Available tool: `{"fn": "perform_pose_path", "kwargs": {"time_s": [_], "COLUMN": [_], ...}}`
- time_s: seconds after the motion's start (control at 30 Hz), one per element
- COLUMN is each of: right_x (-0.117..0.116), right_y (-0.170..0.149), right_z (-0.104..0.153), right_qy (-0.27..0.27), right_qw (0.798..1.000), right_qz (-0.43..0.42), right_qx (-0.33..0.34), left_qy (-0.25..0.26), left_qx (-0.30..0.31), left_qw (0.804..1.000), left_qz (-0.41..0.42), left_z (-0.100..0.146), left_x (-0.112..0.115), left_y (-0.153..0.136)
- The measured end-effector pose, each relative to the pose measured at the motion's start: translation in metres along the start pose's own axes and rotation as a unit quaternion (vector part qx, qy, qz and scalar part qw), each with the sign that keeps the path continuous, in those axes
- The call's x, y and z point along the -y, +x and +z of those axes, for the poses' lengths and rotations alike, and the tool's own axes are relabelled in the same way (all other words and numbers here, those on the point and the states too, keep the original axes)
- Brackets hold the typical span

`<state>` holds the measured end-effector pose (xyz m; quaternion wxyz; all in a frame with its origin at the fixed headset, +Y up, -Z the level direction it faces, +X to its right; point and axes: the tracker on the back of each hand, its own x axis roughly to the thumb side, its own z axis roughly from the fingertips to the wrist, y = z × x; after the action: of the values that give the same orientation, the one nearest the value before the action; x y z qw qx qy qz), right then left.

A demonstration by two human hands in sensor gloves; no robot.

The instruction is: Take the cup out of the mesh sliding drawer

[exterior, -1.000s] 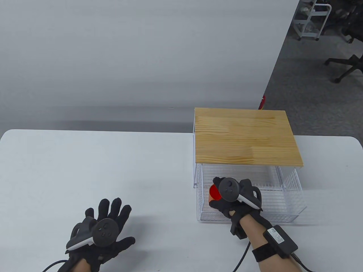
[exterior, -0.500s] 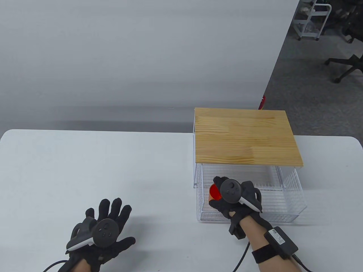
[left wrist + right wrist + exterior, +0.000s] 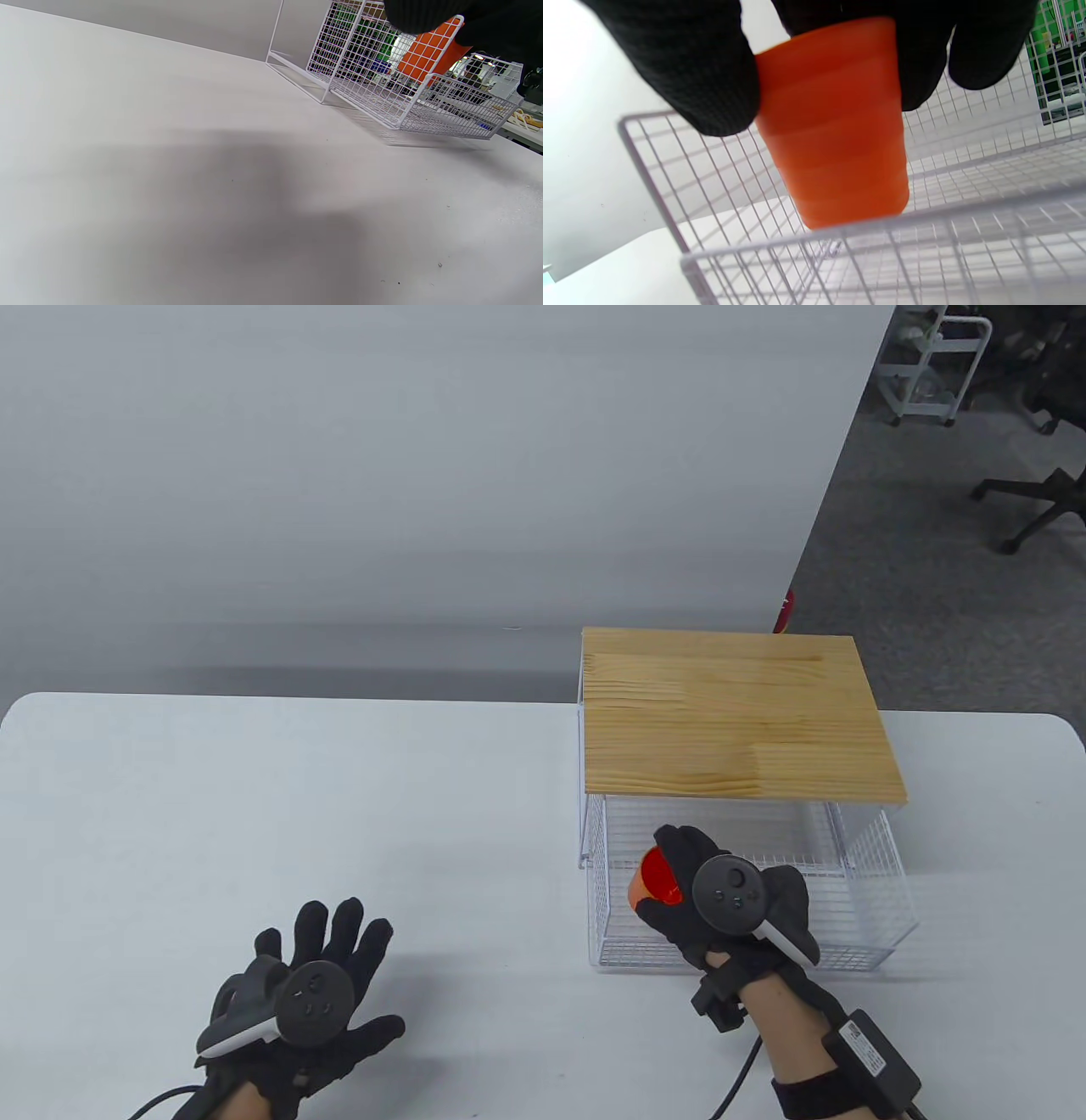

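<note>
Two gloved hands are working over a broad white table (image 3: 339, 814). Standing on the table's right half is a clear-framed storage unit with a rectangular pale wooden top (image 3: 734, 717), and a white wire-mesh sliding drawer (image 3: 874, 899) is sitting pulled out toward the person from under that top.

The right hand (image 3: 721, 899), in a black sensor glove with a round tracker strapped to its back, is reaching over the left part of the drawer and gripping a tapered orange plastic cup (image 3: 655, 882). In the right wrist view the thumb and fingers (image 3: 687, 72) are pressing against opposite sides of the cup (image 3: 835, 127) near its rim. The cup's base is hanging above the drawer's mesh floor, with the drawer's front rim (image 3: 882, 228) crossing just in front of it. In the left wrist view the cup (image 3: 428, 53) is showing orange through the mesh side wall (image 3: 360, 72).

The left hand (image 3: 310, 993), also in a black glove with a tracker, is lying well apart from the drawer over the table's near left part, palm down, its fingers (image 3: 339, 929) spreading wide and holding nothing.
</note>
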<state>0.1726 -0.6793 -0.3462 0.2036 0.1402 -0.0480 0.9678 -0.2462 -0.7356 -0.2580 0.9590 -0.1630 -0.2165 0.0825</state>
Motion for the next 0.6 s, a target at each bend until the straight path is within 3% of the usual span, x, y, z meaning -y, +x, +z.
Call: {"fn": "perform_pose_path", "kwargs": {"time_s": [0.3, 0.6], "right_x": [0.035, 0.057], "right_y": [0.018, 0.056], "right_z": [0.015, 0.040], "right_qy": [-0.058, -0.115], "right_qw": [0.998, 0.987], "right_qz": [-0.014, 0.015], "right_qx": [0.033, 0.112], "left_qy": [0.009, 0.015], "left_qx": [0.003, 0.004], "left_qw": [1.000, 1.000], "left_qz": [0.006, 0.009], "left_z": [0.004, 0.006], "left_x": [-0.002, -0.003], "left_y": [-0.001, -0.001]}}
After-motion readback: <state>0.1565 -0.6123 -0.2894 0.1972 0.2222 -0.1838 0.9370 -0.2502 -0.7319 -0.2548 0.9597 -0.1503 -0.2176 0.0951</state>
